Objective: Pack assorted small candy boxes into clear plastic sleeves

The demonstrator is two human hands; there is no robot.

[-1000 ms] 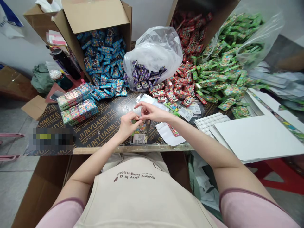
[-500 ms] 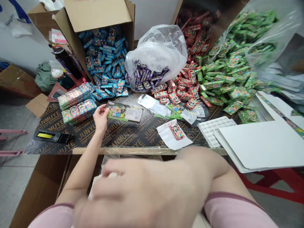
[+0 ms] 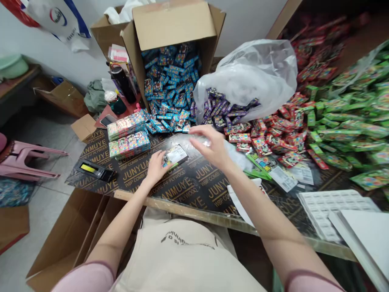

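Note:
My left hand (image 3: pixel 157 167) is closed over the left end of a flat black printed packet (image 3: pixel 183 162). A white label (image 3: pixel 176 155) sits on its upper face. The packet lies on the dark plywood tabletop (image 3: pixel 179 184). My right hand (image 3: pixel 212 147) is held over the table to the right of the packet, empty, with thumb and fingers apart. Partly under it lies a clear plastic bag (image 3: pixel 240 158). A stack of multicoloured small boxes (image 3: pixel 129 140) stands beyond my left hand.
A cardboard box (image 3: pixel 174 24) spills small blue boxes (image 3: pixel 170 89). Beside it are a plastic bag (image 3: pixel 252 77) of purple boxes, then red boxes (image 3: pixel 273 129) and green boxes (image 3: pixel 343 121). A tape dispenser (image 3: pixel 94 169) lies left; label sheets (image 3: pixel 328 207) and white cards (image 3: pixel 364 235) lie right.
The view has swung left. My right hand has gone from close before the camera to over the table. The packet now lies turned at an angle under my left hand.

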